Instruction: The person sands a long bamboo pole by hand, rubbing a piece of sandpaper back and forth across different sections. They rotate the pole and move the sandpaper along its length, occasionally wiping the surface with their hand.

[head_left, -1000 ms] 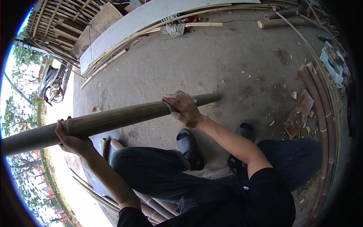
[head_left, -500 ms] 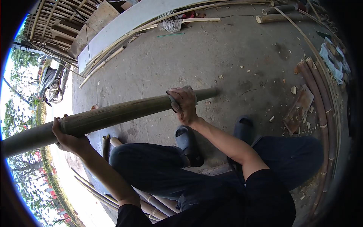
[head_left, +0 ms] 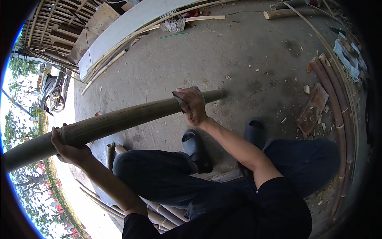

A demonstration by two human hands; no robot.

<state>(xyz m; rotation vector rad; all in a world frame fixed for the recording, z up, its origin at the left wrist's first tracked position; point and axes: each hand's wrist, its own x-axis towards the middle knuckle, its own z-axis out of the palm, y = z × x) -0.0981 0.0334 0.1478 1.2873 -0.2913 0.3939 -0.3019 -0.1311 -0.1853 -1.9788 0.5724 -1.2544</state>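
A thick green bamboo pole (head_left: 123,119) slants across the view in front of my knees, its left end running out of sight and its right end tapering over the concrete floor. Under it, my left hand (head_left: 71,151) is closed round the pole near a node, the fingers reaching up its far side. Farther right, my right hand (head_left: 193,105) is wrapped over the top of the pole. A thin grey sheet (head_left: 181,104) with a dark edge shows between this palm and the bamboo; its material cannot be made out.
Brown bamboo poles (head_left: 336,107) lie along the right side, near a flat board (head_left: 313,109) and scattered chips. Cut bamboo (head_left: 288,14) and long split strips (head_left: 107,63) lie farther off. More poles (head_left: 163,217) are beneath my legs. A motorbike (head_left: 53,91) stands outside at left.
The view has shifted slightly. The pole and both hands sit a little lower at the left, with both hands still closed on it at about the same places.
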